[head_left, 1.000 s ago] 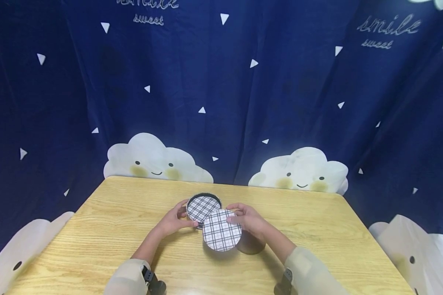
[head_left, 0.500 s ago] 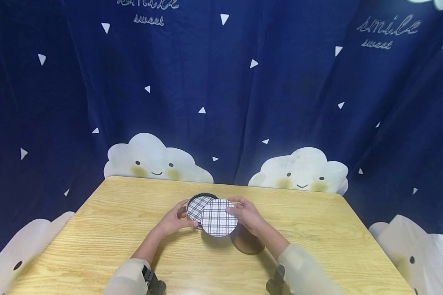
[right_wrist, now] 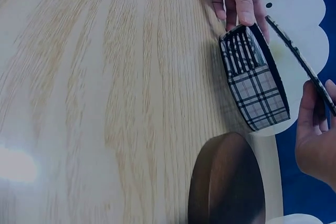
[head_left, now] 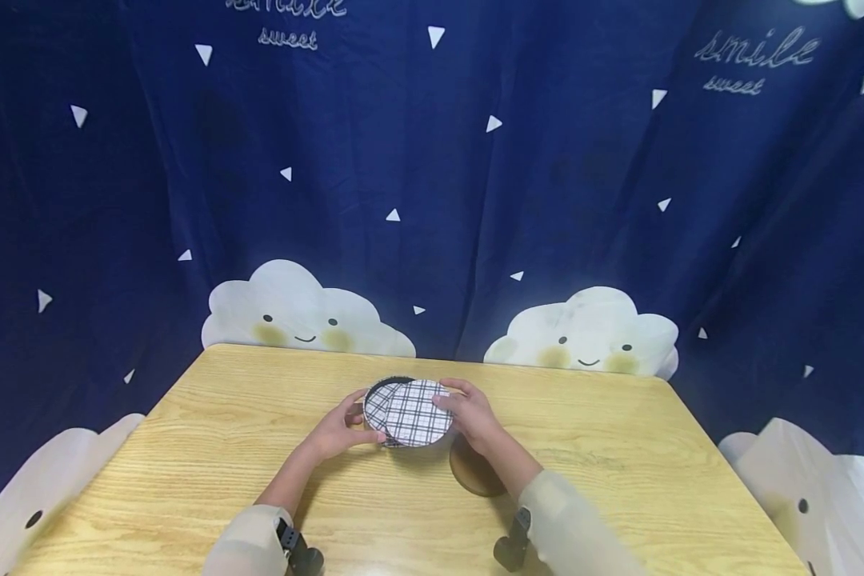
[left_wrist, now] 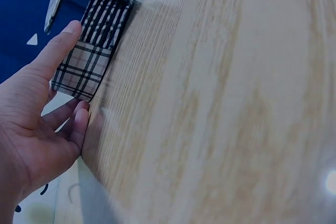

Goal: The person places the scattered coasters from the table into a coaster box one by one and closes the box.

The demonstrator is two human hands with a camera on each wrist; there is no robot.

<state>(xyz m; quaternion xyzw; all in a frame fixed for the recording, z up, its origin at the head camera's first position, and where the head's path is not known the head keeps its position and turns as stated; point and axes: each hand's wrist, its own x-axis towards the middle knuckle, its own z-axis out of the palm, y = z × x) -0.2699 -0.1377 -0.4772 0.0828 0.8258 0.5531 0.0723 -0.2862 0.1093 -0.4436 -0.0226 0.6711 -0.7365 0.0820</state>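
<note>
A round plaid coaster holder (head_left: 375,402) with a dark inner rim stands on the table, with plaid inside it. My left hand (head_left: 340,432) grips its left side, thumb at the near edge. In the left wrist view, stacked striped edges show through a gap in the wall of the holder (left_wrist: 84,69). My right hand (head_left: 470,412) pinches a round plaid coaster (head_left: 419,414) by its right edge, thumb on top. From above, the coaster overlaps much of the holder; in the right wrist view, the coaster (right_wrist: 296,51) is tilted and apart from the holder's rim.
A thick dark brown disc (head_left: 473,472) lies on the wooden table (head_left: 605,464), partly under the right forearm in the head view. A blue curtain (head_left: 432,176) with white clouds and triangles hangs behind the table.
My right hand has carried the coaster up and leftward over the holder, covering more of it and uncovering more of the brown disc. My left hand keeps its grip in place.
</note>
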